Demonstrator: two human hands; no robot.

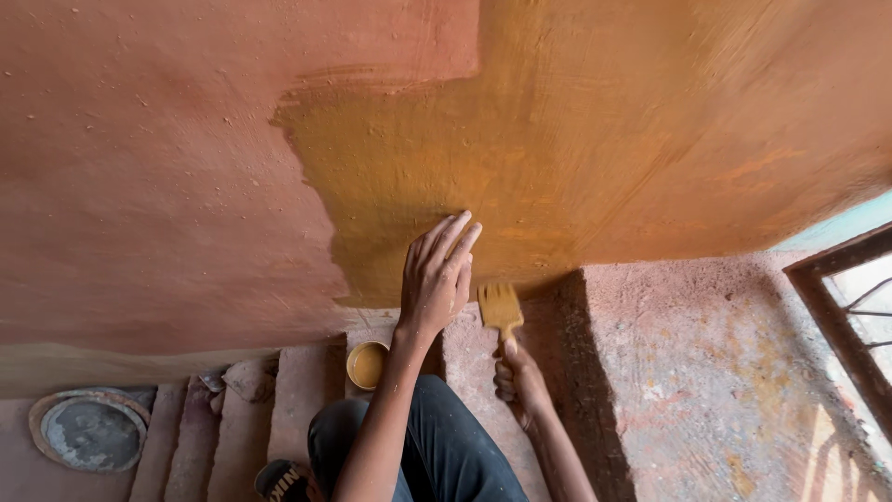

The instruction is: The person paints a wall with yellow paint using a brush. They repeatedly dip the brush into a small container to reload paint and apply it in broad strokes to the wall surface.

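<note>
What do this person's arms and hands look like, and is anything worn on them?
Both arms are bare, with no sleeves in view up to the frame edge. The left hand and the right hand wear no gloves, and no rings, watch or bracelet can be seen. Both forearms are slim. Below them, dark trousers cover the raised knee.

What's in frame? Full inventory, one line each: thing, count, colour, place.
wall: 1, reddish-brown, fills the upper frame
wet paint patch: 1, ochre yellow, centre to right of the wall
paintbrush: 1, yellow-coated bristles, against the wall's lower edge
paint tin: 1, open, ochre inside, on a step beside the knee
steps: several, reddish, lower left
round metal pan: 1, grey with a rusty rim, bottom left
window frame: 1, dark brown, right edge
trouser leg: 1, dark, bottom centre
left hand: flat on the wall
right hand: gripping the paintbrush handle
</note>
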